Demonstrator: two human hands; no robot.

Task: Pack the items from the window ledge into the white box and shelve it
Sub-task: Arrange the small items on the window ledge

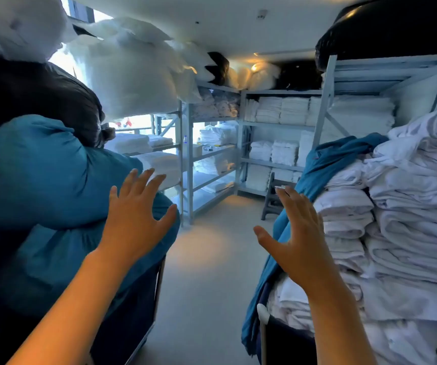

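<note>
I stand in a narrow linen storeroom. My left hand (135, 217) and my right hand (296, 241) are both raised in front of me with fingers spread, holding nothing. Far ahead on the left, behind the grey shelving (185, 159), bright window light shows, with a few small items (206, 147) on a shelf or ledge there, too small to name. A small pale box-like shape (197, 150) sits among them; I cannot tell whether it is the white box.
Large blue laundry bags (40, 185) on a cart crowd the left; a black bag (35, 101) lies on top. On the right a cart carries tall stacks of folded white linen (396, 219) with a blue cloth (325, 164). A grey step stool (274, 196) stands ahead in the floor aisle (206, 259).
</note>
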